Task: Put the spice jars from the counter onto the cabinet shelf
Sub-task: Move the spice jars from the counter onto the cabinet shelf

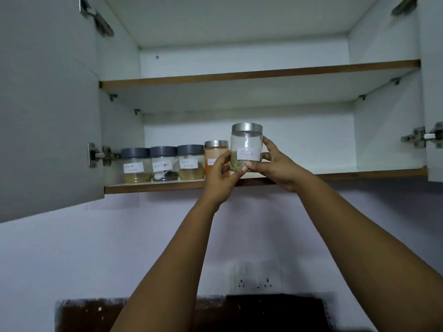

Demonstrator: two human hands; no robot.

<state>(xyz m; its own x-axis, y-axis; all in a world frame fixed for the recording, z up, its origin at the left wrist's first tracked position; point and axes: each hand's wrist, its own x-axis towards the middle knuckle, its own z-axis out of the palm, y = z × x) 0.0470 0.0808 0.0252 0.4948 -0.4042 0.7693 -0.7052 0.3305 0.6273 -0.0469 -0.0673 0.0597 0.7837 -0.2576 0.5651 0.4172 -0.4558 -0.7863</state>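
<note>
Hands, left (pixel 219 178) and right (pixel 278 164), grip one "Fennel" jar (pixel 246 147); four labelled jars (pixel 163 164) stand on the shelf (pixel 153 186)

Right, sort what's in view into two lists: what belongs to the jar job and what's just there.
Part of the job:
- jar held in both hands
- left hand
- right hand
- four jars standing on the lower shelf
- lower shelf

Just there:
- upper shelf
- wall socket
- door hinges

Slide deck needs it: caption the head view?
Both hands, left hand and right hand, hold a steel-lidded jar at the lower shelf.
</note>
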